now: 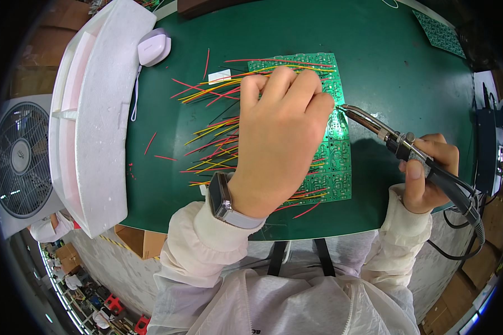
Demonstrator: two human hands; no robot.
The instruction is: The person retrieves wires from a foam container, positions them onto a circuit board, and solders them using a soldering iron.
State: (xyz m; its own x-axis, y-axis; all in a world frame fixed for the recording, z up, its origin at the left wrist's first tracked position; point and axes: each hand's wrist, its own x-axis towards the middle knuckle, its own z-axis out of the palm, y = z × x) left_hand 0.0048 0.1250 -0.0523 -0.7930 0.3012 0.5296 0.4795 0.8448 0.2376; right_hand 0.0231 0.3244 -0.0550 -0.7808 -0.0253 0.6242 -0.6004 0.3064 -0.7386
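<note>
A panel of green circuit boards [338, 159] lies on the table with red, yellow and black wires [212, 137] across it, many sticking out past its left edge. Over the panel, my left hand [282, 137] is closed, its fingers curled down by the board's right part. Whatever the left fingertips hold is hidden beneath the hand. My right hand [430, 167] grips a soldering iron [394, 139] with a dark cable. The iron's tip reaches the board right beside my left fingers.
The green-topped table [374, 56] carries a white foam tray [103, 111] at left, a small pale case [154, 48] with a strap, and loose red wire pieces [150, 143]. Another circuit panel [439, 33] lies far right. A fan [21, 156] stands beyond the tray; a cardboard box [142, 240] sits below the table edge.
</note>
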